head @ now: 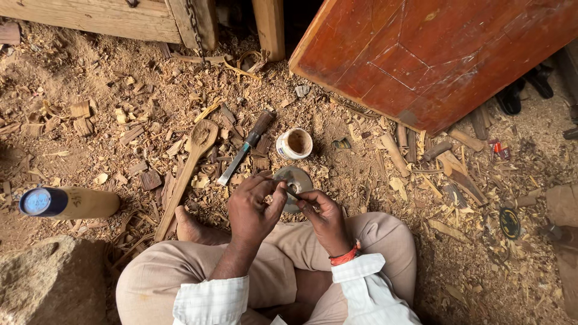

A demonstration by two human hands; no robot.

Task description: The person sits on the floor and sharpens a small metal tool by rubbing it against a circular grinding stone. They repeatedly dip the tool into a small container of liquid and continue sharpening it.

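Observation:
I sit cross-legged on a floor thick with wood shavings. My left hand (253,207) and my right hand (322,213) meet in front of my knees, both closed around a small thin object that I cannot make out, held just above a round metal lid (296,178). A small open white pot (294,143) with brown contents stands beyond the lid. A chisel (245,148) with a dark wooden handle lies left of the pot. A long carved wooden spoon (185,171) lies further left, near my bare foot (194,229).
A reddish-brown wooden panel (433,54) leans at the upper right. A tan bottle with a blue cap (69,202) lies at the left, a large stone (51,283) at the lower left. Wooden posts (269,27) and a chain (195,27) stand at the top.

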